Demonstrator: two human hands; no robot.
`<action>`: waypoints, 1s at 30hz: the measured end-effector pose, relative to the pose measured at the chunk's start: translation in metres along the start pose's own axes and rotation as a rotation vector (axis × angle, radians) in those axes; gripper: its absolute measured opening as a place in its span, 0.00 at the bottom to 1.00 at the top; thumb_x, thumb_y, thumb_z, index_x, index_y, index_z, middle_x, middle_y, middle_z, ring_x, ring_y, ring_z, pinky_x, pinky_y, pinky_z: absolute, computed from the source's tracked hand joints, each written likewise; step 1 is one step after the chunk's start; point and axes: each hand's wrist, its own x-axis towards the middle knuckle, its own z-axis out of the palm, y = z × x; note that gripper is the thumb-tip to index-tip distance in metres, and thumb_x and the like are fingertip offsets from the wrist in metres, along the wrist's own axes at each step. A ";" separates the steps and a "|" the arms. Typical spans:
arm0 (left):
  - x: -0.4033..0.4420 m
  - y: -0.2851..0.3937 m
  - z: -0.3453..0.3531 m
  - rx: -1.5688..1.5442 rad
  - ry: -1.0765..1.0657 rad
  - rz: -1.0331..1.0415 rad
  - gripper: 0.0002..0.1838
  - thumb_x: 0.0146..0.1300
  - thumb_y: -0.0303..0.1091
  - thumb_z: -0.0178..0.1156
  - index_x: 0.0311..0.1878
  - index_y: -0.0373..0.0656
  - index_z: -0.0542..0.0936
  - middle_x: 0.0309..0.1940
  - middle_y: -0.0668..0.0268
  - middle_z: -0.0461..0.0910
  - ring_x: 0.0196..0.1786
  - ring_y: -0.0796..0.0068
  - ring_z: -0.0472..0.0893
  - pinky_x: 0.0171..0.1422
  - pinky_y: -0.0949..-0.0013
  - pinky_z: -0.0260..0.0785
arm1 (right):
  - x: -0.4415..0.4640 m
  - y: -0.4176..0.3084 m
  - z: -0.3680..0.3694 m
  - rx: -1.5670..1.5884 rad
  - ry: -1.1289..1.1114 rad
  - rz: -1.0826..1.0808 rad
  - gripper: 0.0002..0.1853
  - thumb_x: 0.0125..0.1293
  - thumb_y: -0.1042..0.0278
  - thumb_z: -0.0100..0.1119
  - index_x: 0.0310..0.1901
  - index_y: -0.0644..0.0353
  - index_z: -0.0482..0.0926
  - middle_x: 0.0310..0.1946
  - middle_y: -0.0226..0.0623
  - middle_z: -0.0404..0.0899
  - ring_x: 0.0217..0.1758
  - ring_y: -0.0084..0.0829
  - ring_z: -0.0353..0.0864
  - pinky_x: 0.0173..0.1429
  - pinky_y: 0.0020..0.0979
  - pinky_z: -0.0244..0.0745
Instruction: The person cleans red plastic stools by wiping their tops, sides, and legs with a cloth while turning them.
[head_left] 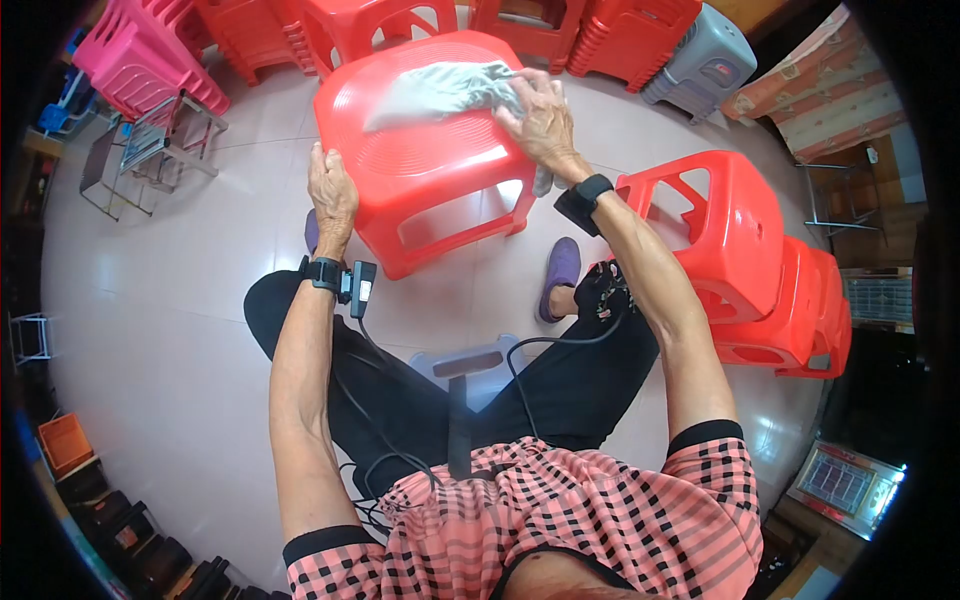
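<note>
A red plastic stool (420, 165) stands before me, its ringed top tilted toward me. My left hand (331, 190) is closed on the stool's left edge, thumb up and fingers partly hidden. A pale grey-green cloth (440, 90) lies bunched across the stool top, blurred at its left end. My right hand (540, 118) presses on the cloth's right end near the stool's right edge, fingers bent over it. Part of the cloth hangs down below that hand.
Tipped red stools (740, 230) lie on the floor to my right. Stacked red stools (635, 40), grey stools (705, 60) and pink stools (150, 65) line the far side. A metal folding step (155, 140) stands at left. I sit on a grey stool (475, 370); cables hang at my lap.
</note>
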 end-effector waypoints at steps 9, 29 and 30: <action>-0.005 0.014 -0.003 -0.009 -0.004 -0.007 0.19 0.71 0.38 0.41 0.54 0.32 0.71 0.46 0.44 0.76 0.51 0.44 0.74 0.58 0.52 0.64 | 0.033 0.073 0.036 0.732 -0.152 0.576 0.39 0.58 0.46 0.62 0.65 0.62 0.65 0.56 0.50 0.74 0.61 0.42 0.74 0.65 0.40 0.66; -0.100 0.053 0.005 0.041 -0.624 -0.276 0.30 0.71 0.55 0.46 0.51 0.31 0.76 0.44 0.57 0.79 0.49 0.69 0.74 0.57 0.65 0.65 | -0.047 0.097 0.035 1.253 -0.158 1.047 0.34 0.66 0.41 0.57 0.58 0.67 0.73 0.47 0.40 0.80 0.48 0.30 0.80 0.50 0.34 0.77; -0.099 0.057 0.006 -0.020 -0.632 -0.384 0.30 0.71 0.55 0.47 0.51 0.31 0.76 0.43 0.57 0.79 0.50 0.68 0.74 0.58 0.65 0.64 | -0.050 0.093 0.034 1.242 -0.106 1.049 0.33 0.66 0.42 0.57 0.58 0.67 0.73 0.47 0.40 0.80 0.48 0.30 0.80 0.51 0.34 0.77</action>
